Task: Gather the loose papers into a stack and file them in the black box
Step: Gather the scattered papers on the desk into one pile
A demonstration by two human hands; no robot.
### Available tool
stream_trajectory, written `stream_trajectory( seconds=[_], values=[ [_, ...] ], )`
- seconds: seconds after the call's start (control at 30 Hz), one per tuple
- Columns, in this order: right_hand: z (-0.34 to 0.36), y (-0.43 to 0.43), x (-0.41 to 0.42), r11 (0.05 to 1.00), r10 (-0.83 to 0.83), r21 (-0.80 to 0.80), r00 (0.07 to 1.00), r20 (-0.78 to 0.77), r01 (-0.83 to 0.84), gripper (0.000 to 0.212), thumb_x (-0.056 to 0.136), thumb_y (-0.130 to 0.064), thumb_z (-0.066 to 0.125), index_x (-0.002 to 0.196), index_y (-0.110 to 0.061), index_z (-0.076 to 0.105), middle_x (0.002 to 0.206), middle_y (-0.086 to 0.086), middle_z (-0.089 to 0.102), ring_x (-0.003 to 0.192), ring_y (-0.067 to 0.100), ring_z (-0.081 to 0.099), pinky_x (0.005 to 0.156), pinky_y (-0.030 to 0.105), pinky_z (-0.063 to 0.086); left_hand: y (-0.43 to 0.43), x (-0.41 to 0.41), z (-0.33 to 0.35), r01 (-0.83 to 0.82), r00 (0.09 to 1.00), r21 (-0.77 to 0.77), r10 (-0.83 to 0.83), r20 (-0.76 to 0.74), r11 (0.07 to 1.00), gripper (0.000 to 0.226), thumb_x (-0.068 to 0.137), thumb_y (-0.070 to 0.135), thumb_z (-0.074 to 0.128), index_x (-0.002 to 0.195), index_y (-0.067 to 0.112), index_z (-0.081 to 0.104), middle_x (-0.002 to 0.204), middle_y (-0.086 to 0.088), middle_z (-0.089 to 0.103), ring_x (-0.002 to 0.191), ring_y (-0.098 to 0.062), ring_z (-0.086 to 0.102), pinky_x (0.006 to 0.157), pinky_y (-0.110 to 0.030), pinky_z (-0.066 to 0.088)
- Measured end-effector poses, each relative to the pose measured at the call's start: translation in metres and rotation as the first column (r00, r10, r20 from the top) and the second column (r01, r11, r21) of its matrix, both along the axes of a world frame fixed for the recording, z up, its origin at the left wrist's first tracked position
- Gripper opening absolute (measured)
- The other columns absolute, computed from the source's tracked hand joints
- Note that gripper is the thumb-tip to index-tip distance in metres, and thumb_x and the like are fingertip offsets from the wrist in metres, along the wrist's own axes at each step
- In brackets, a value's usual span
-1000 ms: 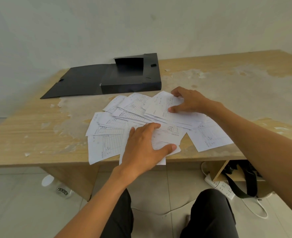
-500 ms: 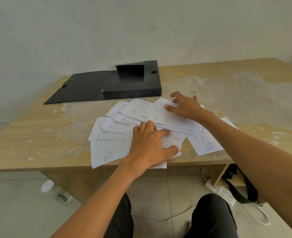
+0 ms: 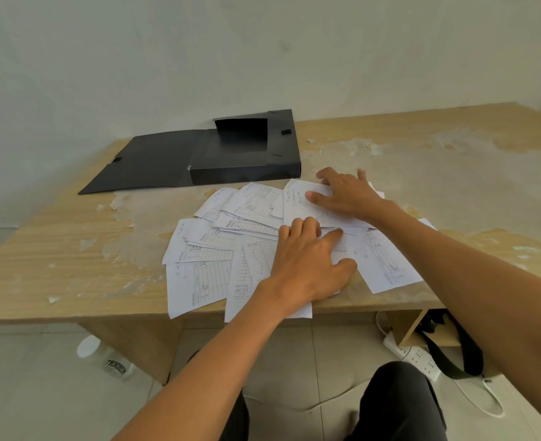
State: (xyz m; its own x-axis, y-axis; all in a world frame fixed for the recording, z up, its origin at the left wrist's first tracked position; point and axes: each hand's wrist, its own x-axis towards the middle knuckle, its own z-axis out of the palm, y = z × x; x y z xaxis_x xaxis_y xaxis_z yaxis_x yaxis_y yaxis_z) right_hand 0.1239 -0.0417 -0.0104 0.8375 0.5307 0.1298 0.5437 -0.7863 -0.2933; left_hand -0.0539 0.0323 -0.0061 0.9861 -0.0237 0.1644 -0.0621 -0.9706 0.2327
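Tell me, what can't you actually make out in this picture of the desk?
Head view, the only one:
Writing on the papers: too small to read.
Number of sheets: they overlap, and the left hand and right hand cover several.
Inside of the black box: dark, partly behind its front wall.
What the black strap belongs to: hidden by the table and the right forearm.

Your left hand [image 3: 310, 265] slides forward across the papers [image 3: 199, 281], its fingertips [image 3: 337, 233] now just beside your right hand [image 3: 348, 195]
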Motion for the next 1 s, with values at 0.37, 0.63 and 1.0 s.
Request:
stream_trajectory(
  seconds=[0.37, 0.63, 1.0],
  values=[
    [-0.005, -0.011, -0.008, 0.982, 0.127, 0.143, 0.992, -0.016, -0.123, 0.061, 0.083, -0.054, 0.059, 0.132, -0.021, 0.044, 0.136, 0.000, 0.050, 0.123, 0.023, 0.043, 0.107, 0.047, 0.029, 0.016, -0.017, -0.011, -0.058, 0.991, -0.151, 0.075, 0.114, 0.987, 0.048, 0.082, 0.061, 0.053, 0.115, 0.026, 0.055, 0.116, 0.008, 0.048, 0.110, -0.012, 0.038, 0.099, -0.030, 0.025],
    [-0.002, -0.005, -0.011, 0.977, 0.131, 0.170, 0.991, -0.006, -0.128, 0.061, 0.086, -0.057, 0.052, 0.133, -0.019, 0.044, 0.129, 0.004, 0.055, 0.117, 0.023, 0.049, 0.108, 0.042, 0.029, 0.019, -0.020, -0.011, -0.044, 0.993, -0.166, 0.062, 0.101, 0.985, 0.054, 0.084, 0.062, 0.051, 0.126, 0.029, 0.055, 0.120, 0.008, 0.046, 0.113, -0.011, 0.037, 0.100, -0.029, 0.027],
    [-0.002, 0.001, -0.020, 0.969, 0.204, 0.134, 0.978, 0.045, -0.208, 0.060, 0.087, -0.053, 0.055, 0.135, -0.019, 0.045, 0.137, 0.001, 0.051, 0.123, 0.020, 0.045, 0.103, 0.033, 0.030, 0.011, -0.021, -0.008, 0.009, 0.999, -0.166, -0.001, 0.051, 0.986, 0.042, 0.092, 0.048, 0.046, 0.131, 0.033, 0.051, 0.137, 0.006, 0.043, 0.132, -0.012, 0.029, 0.117, -0.043, 0.000]
  ],
)
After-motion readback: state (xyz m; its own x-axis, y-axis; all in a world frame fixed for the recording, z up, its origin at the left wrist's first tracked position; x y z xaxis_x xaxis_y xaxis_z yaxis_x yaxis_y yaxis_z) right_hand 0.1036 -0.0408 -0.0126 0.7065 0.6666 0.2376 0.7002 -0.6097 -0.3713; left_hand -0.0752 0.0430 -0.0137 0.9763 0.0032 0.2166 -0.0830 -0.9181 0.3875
